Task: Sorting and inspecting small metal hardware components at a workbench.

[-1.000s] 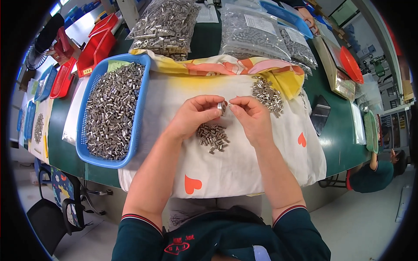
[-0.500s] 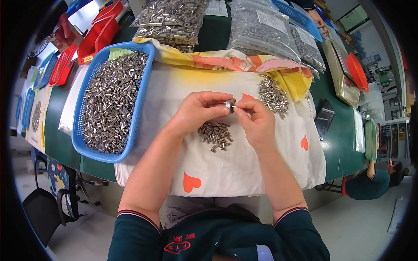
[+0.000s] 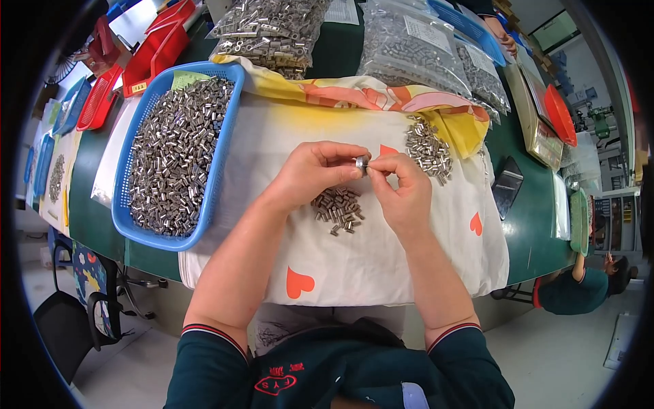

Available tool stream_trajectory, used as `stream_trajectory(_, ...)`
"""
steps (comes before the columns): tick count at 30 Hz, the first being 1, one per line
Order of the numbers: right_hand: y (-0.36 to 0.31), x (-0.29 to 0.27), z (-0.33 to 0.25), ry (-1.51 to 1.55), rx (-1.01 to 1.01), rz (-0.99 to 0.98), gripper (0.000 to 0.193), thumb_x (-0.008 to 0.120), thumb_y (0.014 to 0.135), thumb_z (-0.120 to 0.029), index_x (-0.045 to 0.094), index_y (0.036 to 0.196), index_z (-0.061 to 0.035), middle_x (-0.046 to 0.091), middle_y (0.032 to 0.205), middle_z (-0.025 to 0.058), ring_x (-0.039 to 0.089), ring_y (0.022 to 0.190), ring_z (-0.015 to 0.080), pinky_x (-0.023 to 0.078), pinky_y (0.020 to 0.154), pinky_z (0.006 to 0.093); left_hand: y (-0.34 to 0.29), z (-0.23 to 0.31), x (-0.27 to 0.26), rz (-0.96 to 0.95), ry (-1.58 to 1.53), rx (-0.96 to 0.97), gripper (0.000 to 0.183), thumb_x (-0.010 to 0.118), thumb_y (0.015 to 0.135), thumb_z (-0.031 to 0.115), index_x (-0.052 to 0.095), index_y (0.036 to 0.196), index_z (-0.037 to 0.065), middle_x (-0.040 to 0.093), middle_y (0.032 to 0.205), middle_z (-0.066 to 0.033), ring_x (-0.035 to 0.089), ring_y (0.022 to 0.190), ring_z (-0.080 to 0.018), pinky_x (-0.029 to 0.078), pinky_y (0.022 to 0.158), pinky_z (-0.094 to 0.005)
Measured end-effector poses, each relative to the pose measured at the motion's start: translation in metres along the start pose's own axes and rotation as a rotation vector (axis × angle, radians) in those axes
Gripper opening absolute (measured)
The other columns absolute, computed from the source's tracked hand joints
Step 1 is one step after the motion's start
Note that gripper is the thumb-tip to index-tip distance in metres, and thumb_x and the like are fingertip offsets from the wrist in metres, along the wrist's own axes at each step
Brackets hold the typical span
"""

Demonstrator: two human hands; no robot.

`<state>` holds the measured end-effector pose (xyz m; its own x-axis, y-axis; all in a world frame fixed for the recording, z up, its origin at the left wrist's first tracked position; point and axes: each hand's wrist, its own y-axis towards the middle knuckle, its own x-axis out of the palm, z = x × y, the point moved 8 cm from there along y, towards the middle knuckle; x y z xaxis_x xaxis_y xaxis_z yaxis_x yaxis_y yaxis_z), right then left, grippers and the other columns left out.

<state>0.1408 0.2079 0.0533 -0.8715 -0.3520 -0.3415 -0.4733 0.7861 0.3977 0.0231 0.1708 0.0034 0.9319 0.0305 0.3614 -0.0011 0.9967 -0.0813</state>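
Observation:
Over the white cloth, my left hand (image 3: 315, 170) pinches a small round metal piece (image 3: 362, 163) between thumb and fingers. The fingertips of my right hand (image 3: 403, 187) are closed right against the other side of that piece. Whatever small part they grip there is mostly covered by the fingers. Just below my hands lies a small pile of short metal cylinders (image 3: 338, 208). To the right, beyond my right hand, a second pile of shiny metal cylinders (image 3: 429, 151) rests on the cloth.
A blue basket (image 3: 122, 198) full of metal cylinders stands at left. Clear bags of metal parts (image 3: 409, 51) lie along the back beside a bunched yellow cloth (image 3: 463, 133). A dark phone (image 3: 507, 185) lies at right. Red bins (image 3: 163, 51) stand far left; another person (image 3: 579, 290) is at right.
My right fingertips have moved in closer to the round metal piece; the thin pin seen between them before is now barely visible. The piles look the same.

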Motion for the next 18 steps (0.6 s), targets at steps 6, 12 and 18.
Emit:
stream_trajectory(6,-0.007,0.002,-0.001,-0.028,-0.072,0.043,0.016,0.058,0.074,0.001,0.060,0.089,-0.0026,0.057,0.086,0.0076,0.054,0.076,0.0168,0.045,0.067,0.0258,0.002,-0.001,-0.005,0.108,0.025,-0.019,0.029,0.057,0.077,-0.001,0.056,0.106,-0.002,0.060,0.092,-0.0059,0.056,0.081,-0.0088,0.048,0.072,-0.0219)
stream_trajectory(12,-0.001,-0.007,0.005,-0.233,-0.056,0.004,0.020,0.056,0.074,-0.004,0.061,0.093,-0.0064,0.057,0.091,0.0091,0.053,0.083,0.0247,0.042,0.075,0.0307,0.002,-0.005,-0.019,0.112,0.089,-0.005,0.028,0.060,0.076,0.002,0.057,0.104,-0.001,0.061,0.089,-0.0037,0.056,0.077,-0.0080,0.047,0.069,-0.0204)
stream_trajectory(18,0.020,-0.039,0.045,-0.878,-0.003,-0.333,0.011,0.057,0.071,-0.009,0.062,0.081,-0.0064,0.058,0.080,0.0063,0.053,0.080,0.0244,0.041,0.071,0.0360,-0.002,0.002,0.001,0.008,0.478,-0.041,0.026,0.065,0.071,0.006,0.061,0.096,0.001,0.062,0.078,-0.0033,0.056,0.070,-0.0065,0.046,0.065,-0.0208)
